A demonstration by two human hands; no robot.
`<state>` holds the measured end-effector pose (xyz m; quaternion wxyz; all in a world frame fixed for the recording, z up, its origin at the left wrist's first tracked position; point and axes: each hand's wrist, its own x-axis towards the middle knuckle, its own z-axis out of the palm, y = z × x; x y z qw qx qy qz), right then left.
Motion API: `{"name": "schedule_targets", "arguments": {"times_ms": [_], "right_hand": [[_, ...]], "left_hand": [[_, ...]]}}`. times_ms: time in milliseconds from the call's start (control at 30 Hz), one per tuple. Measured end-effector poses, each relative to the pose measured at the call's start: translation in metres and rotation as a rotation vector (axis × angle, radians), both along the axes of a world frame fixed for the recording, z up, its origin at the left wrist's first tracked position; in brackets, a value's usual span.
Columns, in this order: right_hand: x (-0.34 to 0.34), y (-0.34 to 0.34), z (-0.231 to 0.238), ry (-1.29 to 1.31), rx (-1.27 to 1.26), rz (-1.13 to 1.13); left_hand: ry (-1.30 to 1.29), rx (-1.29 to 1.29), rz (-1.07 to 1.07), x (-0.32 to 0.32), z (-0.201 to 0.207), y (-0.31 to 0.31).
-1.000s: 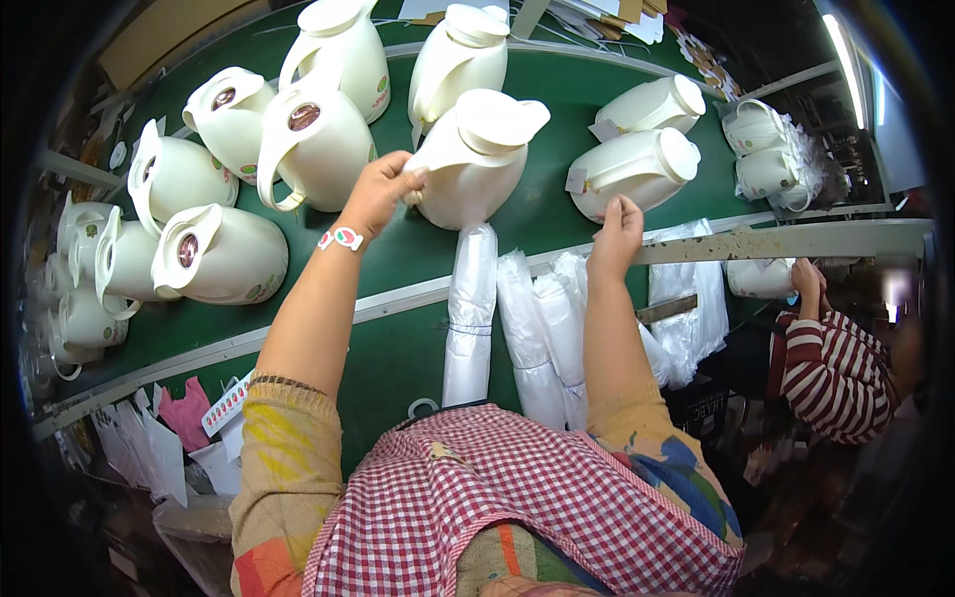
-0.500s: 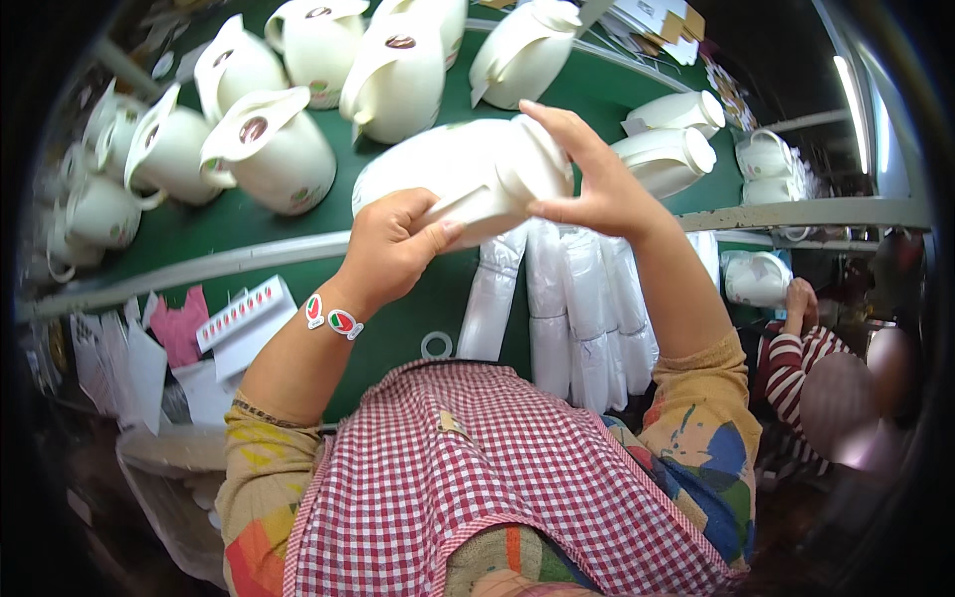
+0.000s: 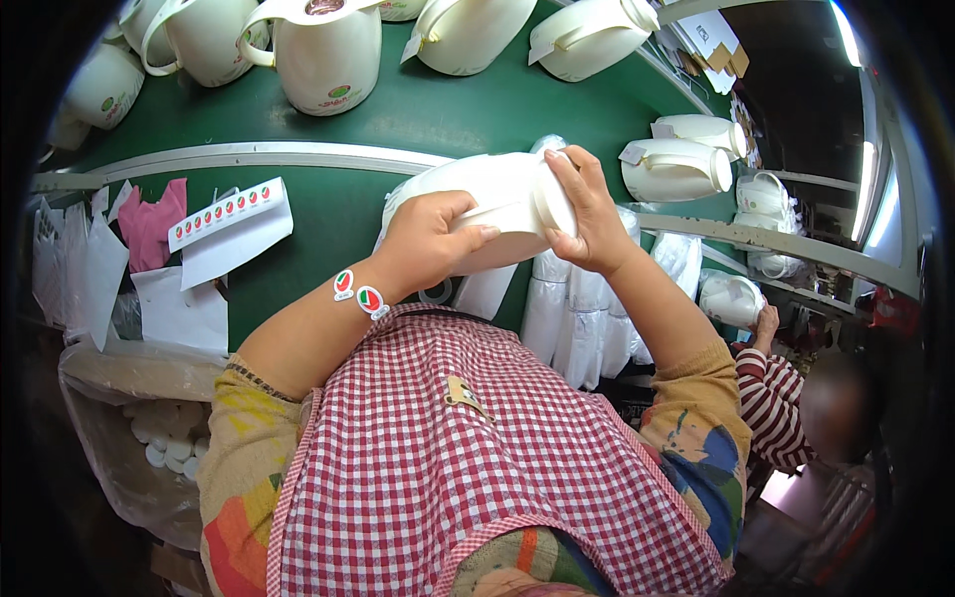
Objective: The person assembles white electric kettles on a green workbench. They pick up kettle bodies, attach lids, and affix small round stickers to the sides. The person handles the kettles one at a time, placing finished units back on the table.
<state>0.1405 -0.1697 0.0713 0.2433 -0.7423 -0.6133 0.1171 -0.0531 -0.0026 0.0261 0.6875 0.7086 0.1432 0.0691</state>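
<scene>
A cream-white vacuum jug (image 3: pixel 507 184) lies tipped on its side between my hands, its round flat end facing right. My left hand (image 3: pixel 428 239) is closed on the jug's near side, thumb along it. My right hand (image 3: pixel 595 214) grips the round end, fingers over the top and thumb below. Two small red-and-green stickers (image 3: pixel 370 300) cling to my left wrist. A sheet with a row of similar stickers (image 3: pixel 231 214) is propped at the left of the green bench.
Upright jugs (image 3: pixel 326 60) fill the bench's far left; tipped ones (image 3: pixel 676 169) lie at right. Plastic-sleeve bundles (image 3: pixel 575 328) hang before the bench. A lined bin (image 3: pixel 129 383) with white discs stands at left. A co-worker's hand (image 3: pixel 766 323) touches a bagged jug (image 3: pixel 729 300).
The view has shifted, with the standing jugs now nearer the top edge. My right fingers have closed in around the jug's round end. The left hand keeps its hold.
</scene>
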Motion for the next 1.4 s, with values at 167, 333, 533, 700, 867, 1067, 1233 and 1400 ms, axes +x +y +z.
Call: {"name": "schedule_targets", "arguments": {"times_ms": [167,333,533,700,867,1067,1233,1400], "right_hand": [[-0.017,0.001,0.009,0.064,-0.188,-0.276],[0.006,-0.001,0.050,0.148,-0.367,-0.103],[0.024,-0.002,0.049,-0.178,-0.161,-0.210],[0.019,-0.010,0.040,0.112,-0.212,-0.349],[0.014,-0.010,0.030,0.228,-0.118,-0.383],[0.008,0.010,0.051,0.025,-0.116,-0.007],[-0.004,0.045,0.074,-0.020,-0.840,-0.326],[0.011,0.013,0.040,-0.246,-0.136,0.171]], "left_hand": [[-0.025,0.125,0.044,0.002,0.009,-0.015],[0.000,0.076,0.050,0.005,0.007,-0.008],[-0.003,0.052,0.078,0.002,0.007,-0.007],[-0.023,0.048,0.111,-0.001,0.001,-0.009],[-0.010,0.051,0.088,-0.001,0.001,-0.006],[0.000,0.081,0.033,0.001,0.006,-0.002],[-0.028,0.075,0.019,-0.003,0.006,-0.009],[-0.011,-0.007,0.035,-0.003,0.005,-0.006]]}}
